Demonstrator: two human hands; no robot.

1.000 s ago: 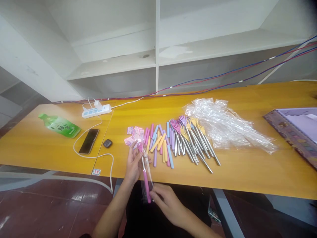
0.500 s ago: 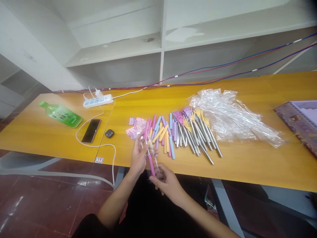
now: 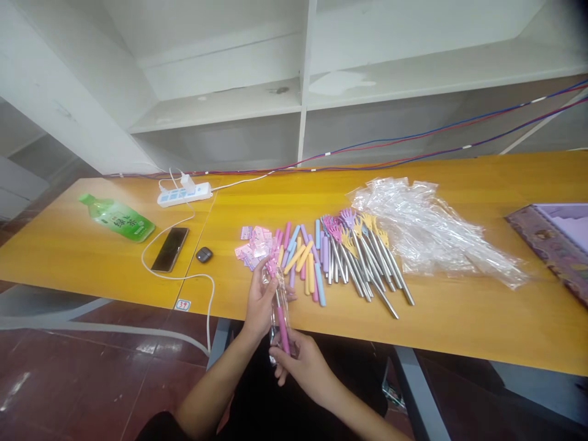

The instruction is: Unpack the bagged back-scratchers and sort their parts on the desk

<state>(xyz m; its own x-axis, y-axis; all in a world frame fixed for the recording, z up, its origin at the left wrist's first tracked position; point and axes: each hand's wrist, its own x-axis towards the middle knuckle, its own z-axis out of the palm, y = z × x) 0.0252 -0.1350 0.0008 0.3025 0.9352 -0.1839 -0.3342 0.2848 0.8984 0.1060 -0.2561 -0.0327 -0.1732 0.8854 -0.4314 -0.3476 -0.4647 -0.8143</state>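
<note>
A back scratcher (image 3: 282, 321) with a pink handle, metal rod and pink claw head lies inside a clear plastic sleeve. My left hand (image 3: 260, 304) is closed round its upper part, just below the claw. At the lower end, my right hand (image 3: 301, 364) pinches the sleeve and handle bottom with the thumb on top. Beyond my hands lie loose pastel handles (image 3: 303, 257) in pink, yellow, blue and purple. To their right is a pile of back scratchers with bare metal rods (image 3: 367, 257). Small pink printed cards (image 3: 257, 244) lie behind my left hand.
Clear plastic sleeves (image 3: 422, 226) are heaped right of the pile, with a purple box (image 3: 554, 239) at the far right. On the left are a green tea bottle (image 3: 120, 219), a phone (image 3: 169, 249), a small black case (image 3: 204, 254) and a power strip (image 3: 184, 194) with a trailing white cable.
The pink back scratcher and its sleeve have come slightly lower and straighter. My right hand has shifted down and a little left along the handle end. The view has tilted up slightly.
</note>
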